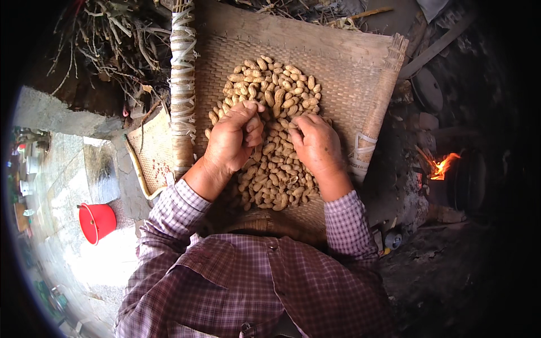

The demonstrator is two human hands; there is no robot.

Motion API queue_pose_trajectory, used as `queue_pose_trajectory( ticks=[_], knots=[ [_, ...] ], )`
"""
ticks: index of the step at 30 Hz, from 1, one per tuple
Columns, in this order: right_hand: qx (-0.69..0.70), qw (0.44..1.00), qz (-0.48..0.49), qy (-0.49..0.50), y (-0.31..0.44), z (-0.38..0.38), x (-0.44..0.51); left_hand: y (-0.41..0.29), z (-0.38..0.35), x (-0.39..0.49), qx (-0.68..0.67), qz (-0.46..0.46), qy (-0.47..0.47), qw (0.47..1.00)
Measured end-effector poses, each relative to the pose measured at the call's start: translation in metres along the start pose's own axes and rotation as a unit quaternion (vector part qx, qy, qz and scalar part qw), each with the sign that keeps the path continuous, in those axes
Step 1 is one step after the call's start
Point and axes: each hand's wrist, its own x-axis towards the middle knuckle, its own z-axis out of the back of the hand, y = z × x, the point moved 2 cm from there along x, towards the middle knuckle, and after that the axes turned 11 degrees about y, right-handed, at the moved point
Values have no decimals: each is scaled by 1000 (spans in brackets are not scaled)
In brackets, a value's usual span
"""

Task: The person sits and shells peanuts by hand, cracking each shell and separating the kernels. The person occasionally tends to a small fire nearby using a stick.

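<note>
Unshelled peanuts (277, 169) lie heaped in a woven winnowing basket (338, 84) in front of my body. Above the left part of the heap, my left hand (236, 137) has its fingers curled in and the thumb against the index finger. Whether it holds a peanut is hidden. My right hand (317, 141) is at the heap's right side, back of the hand up, thumb and fingertips down among the shells. What lies between those fingertips is unclear. A smaller woven tray (146, 135) at the left holds a few small reddish kernels (160, 170).
The basket's left rim (182, 76) is wrapped in white strips. Dry branches (118, 46) are piled at the upper left. A red bucket (97, 222) stands on the floor at left. Flames (441, 167) burn in a stove opening at right.
</note>
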Motion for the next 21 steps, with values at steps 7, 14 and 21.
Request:
queue_pose_trajectory(
  ticks=[7, 14, 21],
  knots=[
    [160, 983, 77, -56, 2, 17, -13, 19, -8, -3, 239, 89, 67, 965],
    [536, 842, -49, -36, -8, -16, -20, 23, -8, -7, 296, 74, 52, 951],
    [577, 813, -78, -11, -15, -23, -18, 32, -19, -5, 342, 30, 42, 938]
  ],
)
